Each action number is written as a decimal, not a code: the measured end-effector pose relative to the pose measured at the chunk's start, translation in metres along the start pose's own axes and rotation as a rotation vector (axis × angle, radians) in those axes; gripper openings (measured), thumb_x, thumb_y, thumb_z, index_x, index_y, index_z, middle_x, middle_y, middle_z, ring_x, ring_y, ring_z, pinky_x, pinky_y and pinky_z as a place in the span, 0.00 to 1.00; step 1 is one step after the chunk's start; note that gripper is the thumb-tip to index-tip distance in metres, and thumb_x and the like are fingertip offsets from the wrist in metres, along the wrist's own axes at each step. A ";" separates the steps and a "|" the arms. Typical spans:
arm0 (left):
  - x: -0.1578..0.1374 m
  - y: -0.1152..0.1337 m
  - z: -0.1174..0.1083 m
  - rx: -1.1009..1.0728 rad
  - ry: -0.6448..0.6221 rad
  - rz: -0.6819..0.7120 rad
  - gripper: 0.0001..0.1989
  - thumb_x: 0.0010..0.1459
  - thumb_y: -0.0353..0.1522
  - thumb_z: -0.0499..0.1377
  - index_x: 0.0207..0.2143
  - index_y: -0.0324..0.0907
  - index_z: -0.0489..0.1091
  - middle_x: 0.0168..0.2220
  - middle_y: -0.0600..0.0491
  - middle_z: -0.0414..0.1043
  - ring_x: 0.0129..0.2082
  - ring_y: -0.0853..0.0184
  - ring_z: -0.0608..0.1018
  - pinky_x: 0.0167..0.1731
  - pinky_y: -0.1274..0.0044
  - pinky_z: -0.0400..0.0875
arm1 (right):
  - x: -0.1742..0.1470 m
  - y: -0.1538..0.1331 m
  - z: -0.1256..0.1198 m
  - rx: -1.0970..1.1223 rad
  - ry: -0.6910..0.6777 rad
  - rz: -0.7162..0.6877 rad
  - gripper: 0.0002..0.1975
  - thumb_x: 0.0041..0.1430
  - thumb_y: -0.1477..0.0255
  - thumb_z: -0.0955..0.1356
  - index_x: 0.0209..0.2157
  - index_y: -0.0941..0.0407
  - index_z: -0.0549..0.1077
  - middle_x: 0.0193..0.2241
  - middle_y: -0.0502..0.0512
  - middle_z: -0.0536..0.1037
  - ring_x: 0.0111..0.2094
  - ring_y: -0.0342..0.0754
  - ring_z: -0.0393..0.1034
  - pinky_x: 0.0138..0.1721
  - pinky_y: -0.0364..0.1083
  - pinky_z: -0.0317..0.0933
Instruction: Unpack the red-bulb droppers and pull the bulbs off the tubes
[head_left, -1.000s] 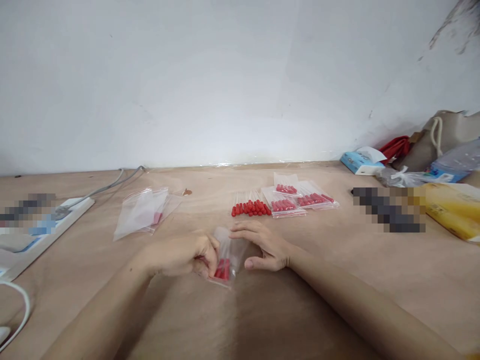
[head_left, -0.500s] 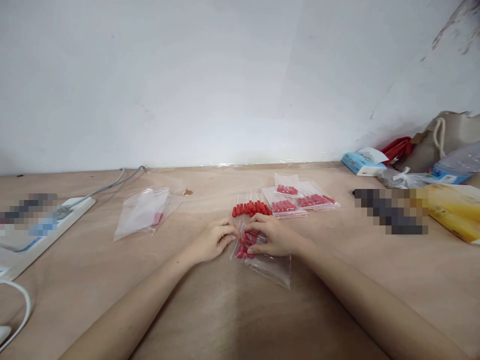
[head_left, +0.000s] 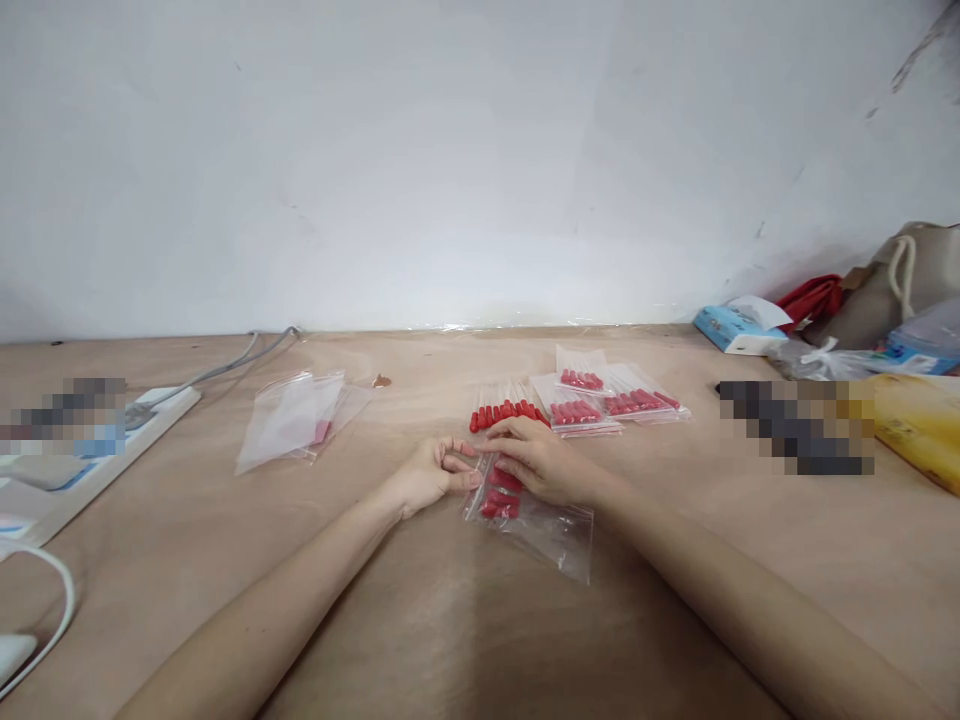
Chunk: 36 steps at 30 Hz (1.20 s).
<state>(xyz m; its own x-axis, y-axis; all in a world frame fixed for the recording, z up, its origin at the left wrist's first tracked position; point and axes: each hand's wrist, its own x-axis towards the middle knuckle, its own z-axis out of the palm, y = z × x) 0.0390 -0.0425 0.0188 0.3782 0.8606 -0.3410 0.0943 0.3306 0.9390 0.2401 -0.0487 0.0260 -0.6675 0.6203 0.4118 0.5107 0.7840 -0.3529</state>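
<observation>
One clear plastic zip bag (head_left: 536, 524) holding red cylindrical pieces (head_left: 501, 504) lies just below frame centre, the bare left hand (head_left: 429, 477), fingers curled, at its left edge and the bare right hand (head_left: 549, 465), fingers bent, over its upper part; whether either pinches it cannot be told.

on the brown bench (head_left: 405, 620): loose red-tipped sticks (head_left: 510, 411) lie behind the clear plastic zip bag (head_left: 562, 538); overlapping clear plastic packets (head_left: 576, 411), right of the sticks; translucent plastic bags (head_left: 281, 425), left; long white power strip (head_left: 112, 468), farther left; blue cardboard tissue box (head_left: 727, 329), right rear.
</observation>
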 end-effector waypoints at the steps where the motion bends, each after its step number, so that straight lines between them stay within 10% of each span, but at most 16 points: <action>1: -0.001 0.001 0.000 0.014 -0.017 0.013 0.25 0.30 0.32 0.71 0.33 0.36 0.66 0.21 0.55 0.73 0.21 0.71 0.74 0.27 0.80 0.66 | 0.003 -0.001 -0.001 -0.031 -0.035 -0.031 0.18 0.58 0.77 0.60 0.50 0.51 0.65 0.47 0.57 0.67 0.47 0.47 0.59 0.45 0.50 0.55; 14: 0.002 0.001 -0.001 0.027 -0.157 0.022 0.22 0.35 0.31 0.69 0.36 0.36 0.70 0.23 0.54 0.74 0.20 0.75 0.73 0.24 0.83 0.64 | 0.016 0.000 -0.001 -0.126 -0.083 -0.167 0.07 0.58 0.73 0.62 0.31 0.54 0.71 0.32 0.52 0.72 0.38 0.44 0.62 0.43 0.47 0.48; 36: 0.006 -0.001 -0.002 -0.117 -0.017 0.029 0.23 0.36 0.31 0.69 0.37 0.37 0.67 0.23 0.56 0.69 0.21 0.74 0.72 0.25 0.81 0.65 | 0.016 0.002 0.001 -0.267 -0.056 -0.173 0.06 0.55 0.78 0.60 0.32 0.57 0.66 0.35 0.55 0.72 0.39 0.46 0.60 0.44 0.49 0.47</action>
<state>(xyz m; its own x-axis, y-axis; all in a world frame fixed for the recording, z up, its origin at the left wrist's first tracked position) 0.0395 -0.0374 0.0157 0.3948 0.8641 -0.3122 -0.0247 0.3497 0.9365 0.2296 -0.0367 0.0306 -0.7821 0.4803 0.3971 0.5059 0.8614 -0.0454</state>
